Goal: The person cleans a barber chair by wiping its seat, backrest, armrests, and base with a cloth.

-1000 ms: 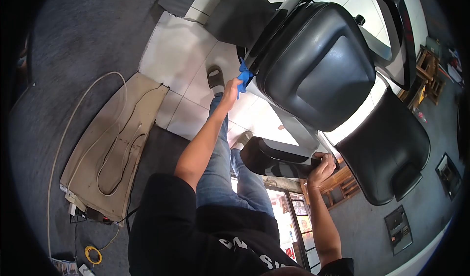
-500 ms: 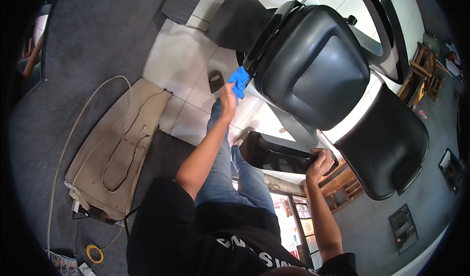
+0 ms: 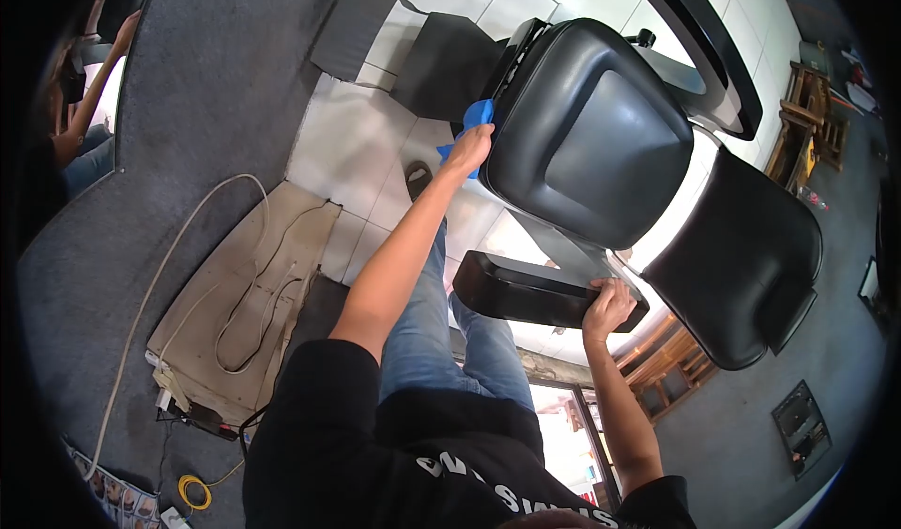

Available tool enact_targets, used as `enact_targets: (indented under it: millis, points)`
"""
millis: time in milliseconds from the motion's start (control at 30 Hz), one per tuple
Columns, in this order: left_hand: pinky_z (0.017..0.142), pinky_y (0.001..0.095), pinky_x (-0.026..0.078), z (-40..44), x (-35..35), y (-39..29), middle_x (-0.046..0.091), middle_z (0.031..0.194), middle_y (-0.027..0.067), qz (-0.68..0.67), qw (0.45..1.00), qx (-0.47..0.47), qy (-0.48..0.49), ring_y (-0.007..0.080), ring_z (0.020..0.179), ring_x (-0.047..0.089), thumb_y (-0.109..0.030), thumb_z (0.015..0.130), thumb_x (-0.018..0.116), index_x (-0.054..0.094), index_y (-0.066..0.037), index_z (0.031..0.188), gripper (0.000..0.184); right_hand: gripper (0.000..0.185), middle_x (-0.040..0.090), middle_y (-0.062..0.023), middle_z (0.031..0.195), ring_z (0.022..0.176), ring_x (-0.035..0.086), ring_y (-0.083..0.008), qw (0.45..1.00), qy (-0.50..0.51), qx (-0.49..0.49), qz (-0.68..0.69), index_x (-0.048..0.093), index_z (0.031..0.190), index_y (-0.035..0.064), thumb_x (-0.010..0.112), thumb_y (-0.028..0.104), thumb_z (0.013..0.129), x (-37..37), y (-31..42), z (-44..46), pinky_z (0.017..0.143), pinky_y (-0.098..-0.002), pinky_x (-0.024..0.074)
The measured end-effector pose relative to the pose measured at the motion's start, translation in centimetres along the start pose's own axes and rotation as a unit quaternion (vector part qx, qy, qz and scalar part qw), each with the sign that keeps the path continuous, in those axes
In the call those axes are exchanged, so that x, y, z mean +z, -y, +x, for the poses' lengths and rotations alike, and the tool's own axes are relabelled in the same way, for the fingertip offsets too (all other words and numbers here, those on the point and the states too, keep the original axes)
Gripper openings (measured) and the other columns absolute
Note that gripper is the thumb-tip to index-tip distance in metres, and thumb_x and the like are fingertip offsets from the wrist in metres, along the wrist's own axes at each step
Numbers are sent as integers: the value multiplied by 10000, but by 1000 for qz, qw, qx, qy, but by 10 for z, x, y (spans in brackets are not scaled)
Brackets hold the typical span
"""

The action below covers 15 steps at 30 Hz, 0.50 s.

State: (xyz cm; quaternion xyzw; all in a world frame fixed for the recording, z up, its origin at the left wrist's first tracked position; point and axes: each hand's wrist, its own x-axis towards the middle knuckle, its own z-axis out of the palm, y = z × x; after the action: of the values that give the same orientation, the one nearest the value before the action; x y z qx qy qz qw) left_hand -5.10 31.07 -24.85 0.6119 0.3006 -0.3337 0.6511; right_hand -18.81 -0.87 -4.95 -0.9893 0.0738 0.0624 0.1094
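My left hand (image 3: 469, 149) is closed on a blue cloth (image 3: 478, 113), parts of which stick out around the fingers. It is at the left edge of the black padded seat (image 3: 610, 144) of a salon-type chair. My right hand (image 3: 609, 307) grips the near glossy black armrest (image 3: 526, 288) close to its right end, with the fingers over the top edge. The chair's black backrest (image 3: 741, 257) lies at the right, past the seat. The far armrest (image 3: 699, 46) is at the upper right.
Dark grey blocks (image 3: 446, 67) stand left of the seat on white tiles (image 3: 352, 135). A beige board (image 3: 235, 294) with loose cables lies at the left, near a coiled yellow cord (image 3: 194, 492). A mirror (image 3: 89, 88) is at the upper left, wooden furniture (image 3: 666, 365) lower right.
My left hand with the cloth has shifted up and right, against the seat's edge. My right hand stays on the armrest. The view has turned slightly, showing more of the mirror.
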Motion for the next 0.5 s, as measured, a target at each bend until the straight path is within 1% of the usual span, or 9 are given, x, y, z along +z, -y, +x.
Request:
enact_targets:
  millis: [100, 200, 233, 333, 367, 467, 500]
  points:
    - [1187, 416, 324, 13, -1, -6, 446, 1569, 248, -41, 999, -24, -4, 334, 1433, 454, -459, 1018, 414, 444, 70, 1503, 718, 388, 642, -40, 772, 810, 588, -262, 1000, 2, 14, 2, 691, 745, 98, 432, 205, 1013, -3, 5, -1, 850, -399, 350]
    - [1192, 412, 311, 40, -4, -10, 436, 1570, 290, -97, 995, -31, 4, 344, 1473, 420, -424, 1025, 373, 472, 113, 1453, 693, 387, 646, -37, 774, 813, 594, -263, 1000, 0, 21, 5, 690, 742, 102, 430, 205, 1011, -1, 11, 0, 851, -400, 350]
    - [1167, 428, 349, 48, -2, -13, 507, 1493, 326, -90, 995, -45, -19, 386, 1428, 472, -427, 1031, 363, 527, 121, 1400, 681, 387, 648, -36, 775, 815, 596, -264, 1000, -2, 20, 5, 689, 741, 103, 429, 204, 1010, -1, 10, 1, 851, -401, 351]
    - [1130, 464, 396, 44, -4, -16, 582, 1372, 363, 36, 999, -9, -36, 441, 1355, 533, -433, 1033, 343, 602, 131, 1305, 677, 386, 658, -36, 783, 820, 603, -267, 1000, 6, 11, 6, 682, 734, 105, 429, 206, 1008, 1, 10, 2, 855, -409, 353]
    - [1086, 516, 426, 47, -1, -6, 612, 1275, 389, 105, 990, 12, -94, 504, 1268, 569, -438, 1037, 319, 653, 135, 1202, 683, 383, 666, -36, 787, 825, 608, -266, 1000, 3, 16, 0, 678, 729, 105, 431, 208, 1003, 2, 10, 3, 864, -415, 357]
    - [1066, 543, 426, 23, -7, -2, 625, 1238, 387, 129, 988, 1, -82, 524, 1230, 575, -428, 1032, 321, 674, 128, 1143, 667, 374, 666, -38, 785, 830, 612, -264, 1000, -3, 17, -2, 679, 730, 105, 437, 208, 997, 1, 10, 3, 874, -417, 358]
    - [1053, 546, 432, 17, -6, 0, 632, 1209, 387, 109, 989, 5, -102, 530, 1206, 582, -423, 1030, 323, 680, 125, 1117, 660, 372, 664, -38, 783, 830, 612, -263, 1000, -2, 15, -1, 678, 729, 105, 438, 207, 995, 2, 8, 3, 876, -416, 358]
